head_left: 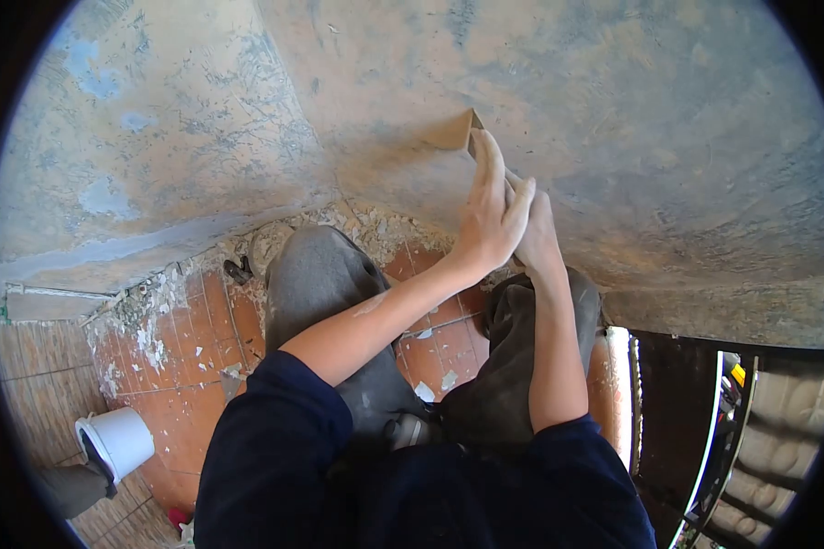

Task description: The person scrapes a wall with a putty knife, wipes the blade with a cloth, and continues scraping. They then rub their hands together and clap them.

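Note:
A wide-bladed scraper [455, 133] is held up against the scuffed, patchy wall [613, 119], its blade at or close to the surface. My right hand [542, 236] is wrapped around the handle, which is mostly hidden by my fingers. Pressed along the handle nearer the blade is my left hand [492, 215], its fingers pointing up toward the blade and its thumb beside the right hand. Pale dust coats the fingers of both hands. Below them are my bent knees in grey trousers [325, 274].
Peeled paint flakes [375, 229] lie along the wall's foot and over the red tile floor [188, 430]. At the lower left is a white bucket [124, 441], beside something dark grey. A dark rack-like frame [677, 412] stands at the lower right. The wall has an inner corner left of the scraper.

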`<state>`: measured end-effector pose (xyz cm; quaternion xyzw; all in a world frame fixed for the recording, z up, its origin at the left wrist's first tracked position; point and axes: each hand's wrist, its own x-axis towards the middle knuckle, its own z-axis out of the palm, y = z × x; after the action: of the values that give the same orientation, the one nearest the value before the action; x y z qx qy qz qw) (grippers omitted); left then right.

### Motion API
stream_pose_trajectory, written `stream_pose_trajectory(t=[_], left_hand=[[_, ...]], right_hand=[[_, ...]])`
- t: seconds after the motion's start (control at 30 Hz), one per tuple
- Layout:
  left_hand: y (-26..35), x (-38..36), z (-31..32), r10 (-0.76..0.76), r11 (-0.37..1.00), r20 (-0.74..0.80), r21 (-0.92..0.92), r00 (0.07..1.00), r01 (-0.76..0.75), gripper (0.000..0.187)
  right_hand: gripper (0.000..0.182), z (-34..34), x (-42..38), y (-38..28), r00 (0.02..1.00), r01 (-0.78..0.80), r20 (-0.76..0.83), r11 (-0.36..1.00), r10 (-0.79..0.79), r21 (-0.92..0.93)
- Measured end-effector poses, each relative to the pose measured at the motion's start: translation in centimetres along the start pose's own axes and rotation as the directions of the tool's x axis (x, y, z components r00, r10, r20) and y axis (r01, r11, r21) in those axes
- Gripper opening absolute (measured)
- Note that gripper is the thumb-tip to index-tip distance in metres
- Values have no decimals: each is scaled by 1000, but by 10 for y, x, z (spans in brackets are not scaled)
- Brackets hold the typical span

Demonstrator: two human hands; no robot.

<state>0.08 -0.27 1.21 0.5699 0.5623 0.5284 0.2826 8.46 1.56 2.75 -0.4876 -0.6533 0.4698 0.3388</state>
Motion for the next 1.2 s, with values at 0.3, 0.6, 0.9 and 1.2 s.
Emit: stream_pose_trajectory(t=[0.3,0.6,0.9,1.2], left_hand=[[5,6,-3,-23,996,-104,82,994,31,69],[-27,18,-1,-112,990,-293,-117,949,81,59],[-26,18,1,-49,994,-282,78,958,74,54],[-19,18,1,-65,996,-270,38,961,78,52]], right_hand=[[36,-4,6,7,997,-60,36,988,65,-142],[36,4,12,1,989,-127,57,984,135,-125],[37,4,7,-2,987,-150,40,981,156,-124],[36,0,0,-22,969,-236,44,966,241,-102]])
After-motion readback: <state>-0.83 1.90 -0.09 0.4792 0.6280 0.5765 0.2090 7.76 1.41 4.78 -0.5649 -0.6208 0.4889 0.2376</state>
